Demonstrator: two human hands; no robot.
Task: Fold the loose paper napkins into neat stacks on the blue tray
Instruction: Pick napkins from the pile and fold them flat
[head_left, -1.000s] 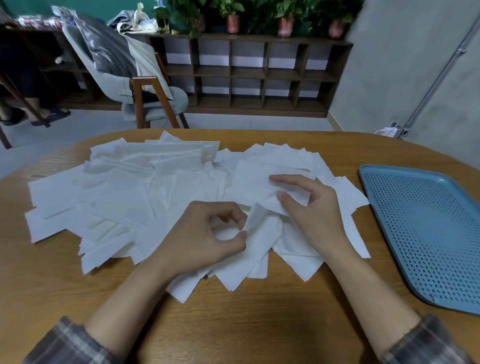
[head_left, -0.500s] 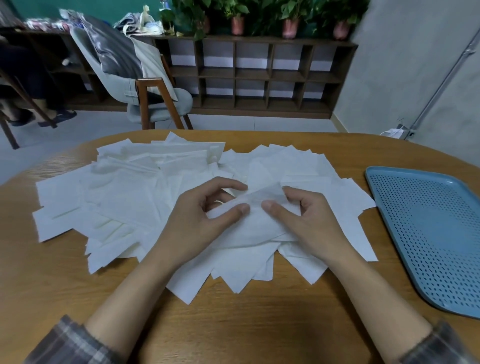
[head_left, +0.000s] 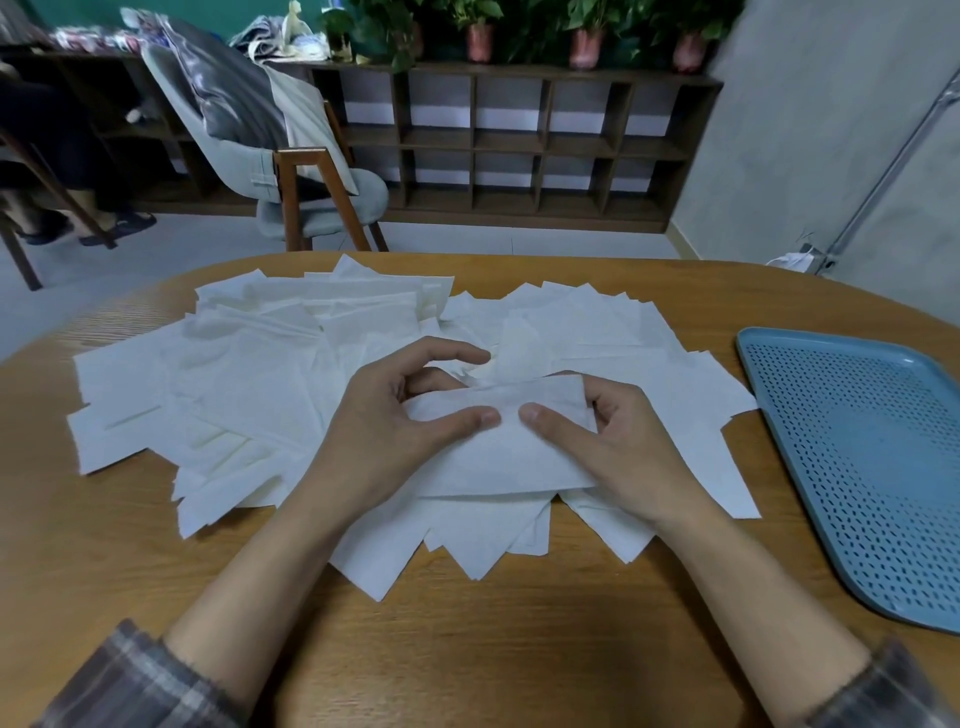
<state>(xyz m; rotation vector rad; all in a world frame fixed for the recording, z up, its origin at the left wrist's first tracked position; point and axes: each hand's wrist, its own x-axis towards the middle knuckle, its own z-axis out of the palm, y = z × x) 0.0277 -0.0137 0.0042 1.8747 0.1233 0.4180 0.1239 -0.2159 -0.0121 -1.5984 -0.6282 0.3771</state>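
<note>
My left hand (head_left: 395, 431) and right hand (head_left: 618, 447) both pinch one napkin (head_left: 498, 460) atop the pile (head_left: 234, 395), its long axis nine-to-three; the blue tray (head_left: 750, 364) lies at three o'clock, nearest my right.

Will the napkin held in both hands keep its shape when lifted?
Probably floppy: the napkin curls over between the left hand and right hand. Likely very light, so pushing may drag neighbouring sheets in the pile.

Head-worn, close, down onto table (head_left: 467, 649)
</note>
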